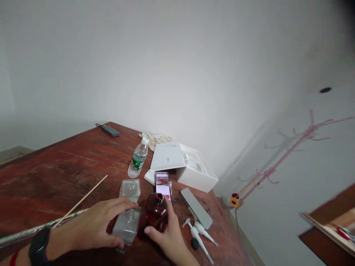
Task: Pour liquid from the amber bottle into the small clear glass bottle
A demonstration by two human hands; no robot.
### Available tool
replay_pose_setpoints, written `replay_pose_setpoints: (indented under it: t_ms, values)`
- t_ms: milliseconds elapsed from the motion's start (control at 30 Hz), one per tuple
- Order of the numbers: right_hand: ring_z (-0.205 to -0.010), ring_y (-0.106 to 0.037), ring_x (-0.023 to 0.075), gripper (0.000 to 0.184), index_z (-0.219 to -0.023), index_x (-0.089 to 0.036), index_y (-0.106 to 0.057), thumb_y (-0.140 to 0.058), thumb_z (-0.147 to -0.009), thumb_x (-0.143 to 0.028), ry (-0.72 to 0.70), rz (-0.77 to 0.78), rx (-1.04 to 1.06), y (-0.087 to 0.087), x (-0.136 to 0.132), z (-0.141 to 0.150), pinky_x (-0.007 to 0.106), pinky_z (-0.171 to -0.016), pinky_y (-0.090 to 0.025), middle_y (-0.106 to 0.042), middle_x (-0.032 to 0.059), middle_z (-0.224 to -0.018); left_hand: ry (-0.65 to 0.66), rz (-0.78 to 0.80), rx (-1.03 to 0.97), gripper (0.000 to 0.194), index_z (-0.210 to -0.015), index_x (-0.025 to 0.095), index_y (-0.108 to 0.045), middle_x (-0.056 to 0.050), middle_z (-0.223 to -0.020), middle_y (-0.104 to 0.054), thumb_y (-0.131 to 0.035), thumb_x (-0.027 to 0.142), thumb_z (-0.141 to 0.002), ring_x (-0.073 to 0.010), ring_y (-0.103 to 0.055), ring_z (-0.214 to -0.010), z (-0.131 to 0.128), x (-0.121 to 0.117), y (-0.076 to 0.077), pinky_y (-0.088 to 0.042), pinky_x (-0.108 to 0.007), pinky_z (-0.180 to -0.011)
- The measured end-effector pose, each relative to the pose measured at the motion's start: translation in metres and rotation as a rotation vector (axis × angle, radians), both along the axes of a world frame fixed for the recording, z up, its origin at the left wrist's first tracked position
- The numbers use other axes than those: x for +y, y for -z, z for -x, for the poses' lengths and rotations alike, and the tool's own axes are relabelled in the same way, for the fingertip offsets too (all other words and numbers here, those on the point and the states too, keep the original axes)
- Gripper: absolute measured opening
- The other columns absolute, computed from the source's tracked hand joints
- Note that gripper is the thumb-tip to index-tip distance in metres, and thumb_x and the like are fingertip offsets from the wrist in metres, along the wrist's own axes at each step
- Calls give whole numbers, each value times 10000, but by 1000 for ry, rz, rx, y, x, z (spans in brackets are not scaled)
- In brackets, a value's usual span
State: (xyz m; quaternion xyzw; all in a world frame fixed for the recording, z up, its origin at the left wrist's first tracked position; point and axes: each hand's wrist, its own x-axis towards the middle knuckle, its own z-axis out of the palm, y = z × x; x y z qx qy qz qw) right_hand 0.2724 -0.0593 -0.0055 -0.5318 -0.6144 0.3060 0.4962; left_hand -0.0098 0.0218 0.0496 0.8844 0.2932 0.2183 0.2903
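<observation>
My right hand (168, 234) is closed round a brown pump bottle (155, 210) with no cap on its neck. It stands upright on the wooden table. Fingers and thumb of my left hand (108, 221) span the back and front of a clear square bottle (127, 226), gripping it beside the brown one. Just behind stands a second clear square bottle (130, 189). Right of my right hand lie two white pump heads (197, 236) with long tubes, and a small black cap (195, 243).
A phone (163, 190) with its screen lit lies behind the brown bottle. Farther back are a water bottle (138, 159), an opened white box (194, 166) and a cloth (155, 140). A grey slab (196, 208) lies right, thin sticks (80, 201) left. A pink coat rack (277, 166) stands beyond the table.
</observation>
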Motion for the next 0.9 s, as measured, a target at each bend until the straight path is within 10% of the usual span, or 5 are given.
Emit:
replay_pose_setpoints:
  t_ms: [633,900]
  values:
    - [-1449,-658,436,1167,-1618,-258,-460,-1033,-659,-595,-17,-13,-5,-2,-1,-5,584,-1279,-445,-716,185,-1543,3,61,74,1019,-1530,345,-690,-70,-1541,-729,-1042,301,-575,-408,-690,-1406,6,7,-1,-524,-521,-1209]
    - [-1394,-700,425,1099,-1555,-248,-546,-1050,-636,-576,-34,-7,64,-3,-1,-2,553,-1235,-512,-758,160,-1481,22,-9,5,430,-1142,280,-845,-31,-1082,-834,-650,152,-781,-292,-786,-1020,23,36,-20,-590,-344,-942]
